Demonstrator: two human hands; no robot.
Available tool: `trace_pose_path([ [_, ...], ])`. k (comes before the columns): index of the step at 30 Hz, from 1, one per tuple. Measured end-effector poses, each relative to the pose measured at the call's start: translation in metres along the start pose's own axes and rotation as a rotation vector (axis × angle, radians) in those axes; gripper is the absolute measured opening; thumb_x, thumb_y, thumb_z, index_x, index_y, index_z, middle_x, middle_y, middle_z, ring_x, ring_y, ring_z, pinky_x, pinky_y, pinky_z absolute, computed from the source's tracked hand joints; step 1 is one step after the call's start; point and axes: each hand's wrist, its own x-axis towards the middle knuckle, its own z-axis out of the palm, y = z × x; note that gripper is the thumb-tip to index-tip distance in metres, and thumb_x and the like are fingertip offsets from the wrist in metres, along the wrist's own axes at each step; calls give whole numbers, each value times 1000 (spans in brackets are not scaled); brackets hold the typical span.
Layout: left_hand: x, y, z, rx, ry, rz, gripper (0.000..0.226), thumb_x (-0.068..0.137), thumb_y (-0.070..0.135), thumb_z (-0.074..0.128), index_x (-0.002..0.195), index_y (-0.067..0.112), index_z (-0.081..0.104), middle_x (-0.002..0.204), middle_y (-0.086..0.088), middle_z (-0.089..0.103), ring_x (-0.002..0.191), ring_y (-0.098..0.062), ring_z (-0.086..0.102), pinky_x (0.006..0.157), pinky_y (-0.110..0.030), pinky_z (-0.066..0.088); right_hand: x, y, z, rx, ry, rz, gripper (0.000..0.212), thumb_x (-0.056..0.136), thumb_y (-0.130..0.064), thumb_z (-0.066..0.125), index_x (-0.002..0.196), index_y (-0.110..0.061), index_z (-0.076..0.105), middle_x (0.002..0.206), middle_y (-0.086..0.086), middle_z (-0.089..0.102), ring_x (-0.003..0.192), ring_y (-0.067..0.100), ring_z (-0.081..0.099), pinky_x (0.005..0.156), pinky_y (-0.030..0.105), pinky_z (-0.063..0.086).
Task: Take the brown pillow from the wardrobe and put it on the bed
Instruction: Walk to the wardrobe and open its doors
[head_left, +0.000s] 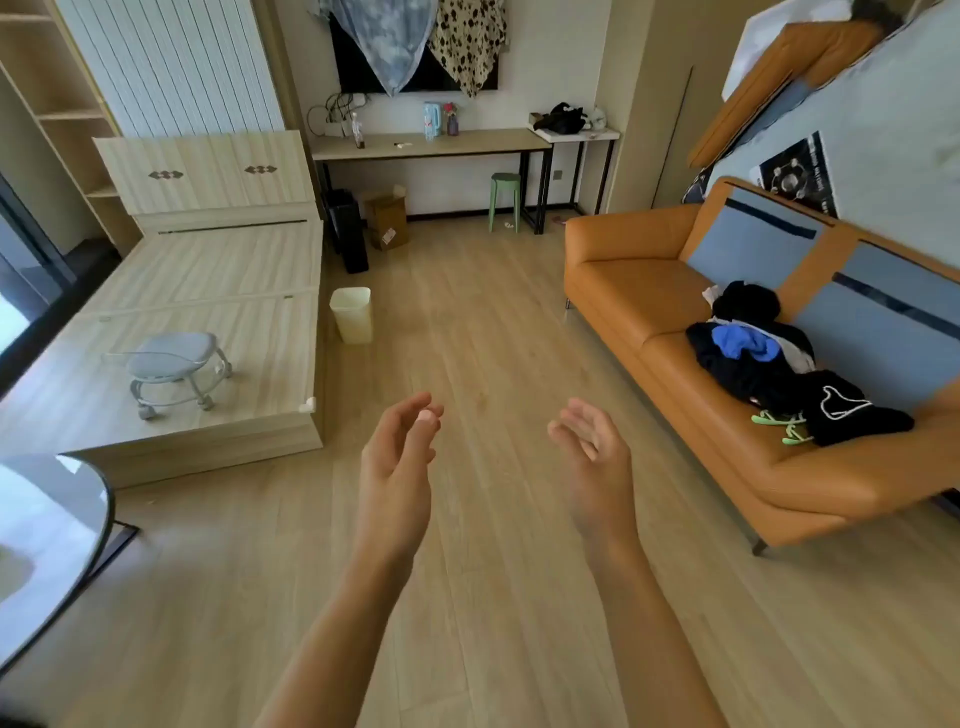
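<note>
Platform left, sofa right (desk behind).

hands: bare, no rings | forearms: bare, no sleeves | wrists: nothing worn

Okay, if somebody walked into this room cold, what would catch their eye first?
Probably the two open, empty hands held out low in the middle, left hand and right hand, palms facing each other above the wood floor. Next, the orange sofa on the right with a pile of dark clothes on its seat. On the left, a bare wooden bed platform carries a small grey wheeled stool.
</note>
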Motion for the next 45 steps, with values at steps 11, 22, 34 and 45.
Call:
trace_pose_path([
  [11, 160, -33, 21, -103, -39, -93, 26, 107, 28, 50, 126, 24, 68, 116, 9, 76, 111, -4, 70, 102, -38, 54, 128, 11, 82, -42, -34, 70, 35, 99, -29, 66, 134, -30, 61, 127, -14, 67, 108, -10, 61, 80, 13, 44],
  [22, 378, -21, 33, -105, -146, -59, 27, 107, 29, 50, 128, 22, 67, 116, 5, 77, 107, -5, 72, 97, -32, 55, 292, -3, 187, 4, 29, 62, 36, 98, -25, 68, 134, -28, 62, 126, -9, 69, 115, 4, 65, 93, 26, 50],
  [34, 580, -70, 123, -15, -225, -143, 24, 107, 25, 52, 124, 23, 69, 114, 4, 78, 108, -9, 72, 99, -35, 55, 519, 41, 234, 89, 111, 135, 34, 97, -18, 69, 131, -21, 64, 124, -1, 70, 105, 3, 67, 89, 26, 50],
  [45, 796, -70, 205, -35, -171, -109, 35, 99, 42, 56, 124, 22, 70, 115, 4, 78, 110, -11, 73, 97, -38, 54, 770, 8, 302, 103, -15, 82, 27, 98, -23, 67, 123, -34, 62, 122, -9, 71, 114, 5, 67, 98, 26, 51],
])
